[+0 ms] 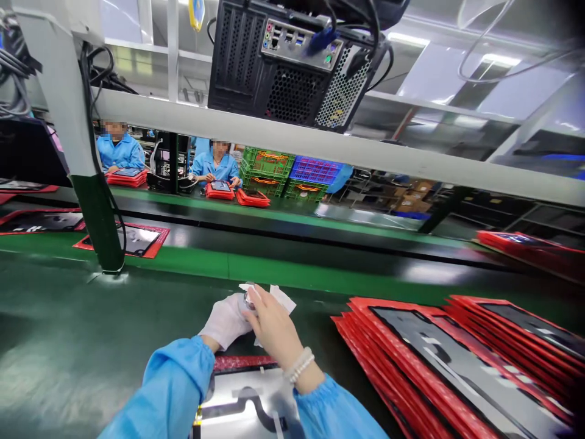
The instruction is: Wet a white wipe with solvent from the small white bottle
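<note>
A white cloth (280, 300) is held above the green table (68, 341), pinched between both hands. The left hand (227, 320) (in a white glove) grips it from below, and the bare right hand (273, 326) closes on it. Just under them lies a red-framed panel (247, 396); a stack of red-framed panels (457, 366) is near on the right.

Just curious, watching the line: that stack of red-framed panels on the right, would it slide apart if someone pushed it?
Probably. The red-framed panels lie fanned and overlapping, not squared up, so a push would likely spread them further. Their glossy dark faces look slippery. They seem flat and stiff, thin for their width, so one would likely lift without drooping, though it may be fragile.
</note>
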Action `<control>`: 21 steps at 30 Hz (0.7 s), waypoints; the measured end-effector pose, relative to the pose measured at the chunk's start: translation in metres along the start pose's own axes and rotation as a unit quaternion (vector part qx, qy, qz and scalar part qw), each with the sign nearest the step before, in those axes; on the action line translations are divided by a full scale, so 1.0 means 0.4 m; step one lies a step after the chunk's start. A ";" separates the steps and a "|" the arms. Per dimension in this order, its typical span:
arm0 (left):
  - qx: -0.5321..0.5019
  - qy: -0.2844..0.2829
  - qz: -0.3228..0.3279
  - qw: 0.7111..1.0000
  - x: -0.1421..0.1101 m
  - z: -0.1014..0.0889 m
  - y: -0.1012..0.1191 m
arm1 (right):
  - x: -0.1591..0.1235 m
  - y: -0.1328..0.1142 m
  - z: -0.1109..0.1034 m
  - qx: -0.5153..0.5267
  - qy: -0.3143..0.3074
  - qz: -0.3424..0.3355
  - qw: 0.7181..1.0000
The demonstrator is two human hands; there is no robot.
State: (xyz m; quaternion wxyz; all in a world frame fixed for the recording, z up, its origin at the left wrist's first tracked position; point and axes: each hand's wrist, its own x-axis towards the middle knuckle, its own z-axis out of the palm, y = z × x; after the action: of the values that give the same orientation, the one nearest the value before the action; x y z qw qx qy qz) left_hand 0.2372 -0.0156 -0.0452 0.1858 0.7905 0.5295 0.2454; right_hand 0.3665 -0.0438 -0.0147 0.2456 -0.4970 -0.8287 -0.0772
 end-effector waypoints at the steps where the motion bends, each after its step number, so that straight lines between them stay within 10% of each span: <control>1: 0.003 -0.003 0.004 1.000 0.001 -0.004 0.004 | -0.011 -0.009 0.014 -0.014 0.023 0.012 1.000; 7: 0.015 -0.011 0.004 1.000 0.001 -0.011 0.006 | -0.012 -0.030 0.061 -0.038 0.114 0.076 0.990; 21: -0.022 -0.019 0.040 0.999 -0.003 -0.006 -0.017 | 0.005 0.022 0.054 0.047 0.077 0.009 0.996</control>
State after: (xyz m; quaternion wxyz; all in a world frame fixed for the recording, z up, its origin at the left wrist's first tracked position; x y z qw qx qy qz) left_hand 0.2304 -0.0143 -0.0471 0.2033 0.8112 0.4883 0.2494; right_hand 0.3660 -0.0298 -0.0336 0.3326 -0.4852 -0.8053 -0.0740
